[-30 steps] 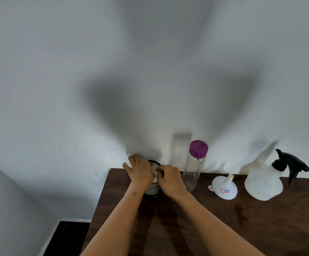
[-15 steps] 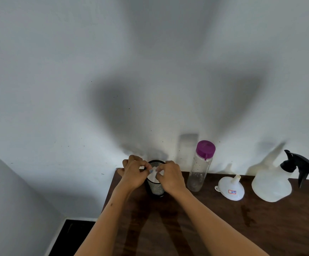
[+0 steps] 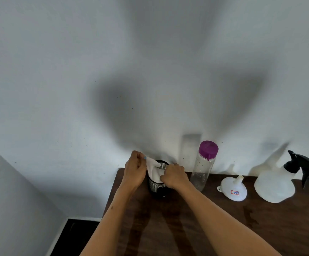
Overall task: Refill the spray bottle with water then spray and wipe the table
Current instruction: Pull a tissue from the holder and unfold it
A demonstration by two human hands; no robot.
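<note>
My left hand (image 3: 135,169) pinches the top corner of a white cloth (image 3: 153,170) and holds it up above the black mesh cup (image 3: 156,187). The fingers are curled tight on that corner. The rest of the cloth sits down inside the cup.

My right hand (image 3: 174,176) is at the cup's right rim, fingers curled, touching the cloth's lower edge — it looks like a pinch, but I cannot see the fingertips well enough to be sure.

The cup stands near the back left corner of the table (image 3: 223,228), close to the wall (image 3: 76,89).

Just right of my right hand stands a clear bottle (image 3: 202,170) with a purple lid (image 3: 208,149). It is upright at the back edge, and it looks nearly empty.

Further right along the back edge a white funnel (image 3: 233,189) lies mouth down, with its spout pointing up. It has a small red and white sticker on it.

Next to the funnel, near the right side, is the spray bottle (image 3: 273,185) — white and round, with a black trigger top (image 3: 303,165). It stands well apart from my hands, and neither hand touches it.

The table is dark brown wood with some shiny streaks on it.
</note>
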